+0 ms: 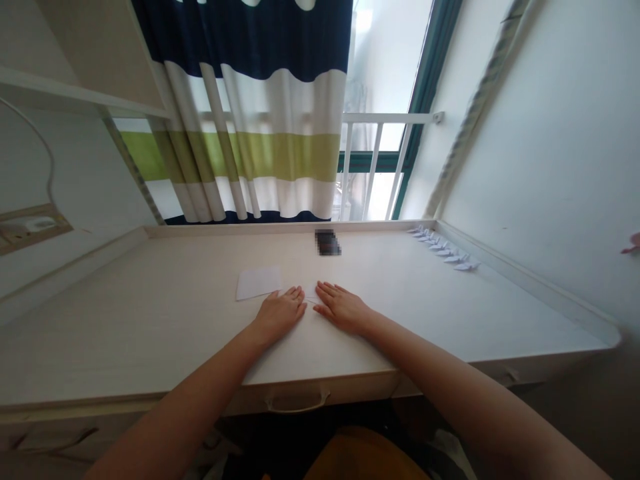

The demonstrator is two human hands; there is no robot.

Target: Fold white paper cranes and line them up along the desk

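Note:
A small piece of white paper (310, 292) lies on the desk, largely covered by my two hands. My left hand (281, 313) rests palm down at its left side, fingers stretched out and pressing on it. From the right, my right hand (343, 308) lies flat over the paper's other side, fingers extended and the thumb a little apart. How the paper is folded under the hands cannot be made out. Just beyond my left hand sits a white rectangular sheet or stack of paper (257, 281).
A blurred dark object (327, 243) lies near the desk's back edge. Several folded white paper cranes (443, 248) stand in a row at the back right. The white desk (165, 320) has a raised rim, with a drawer handle (299, 403) below its front edge. A striped curtain (270, 147) hangs behind.

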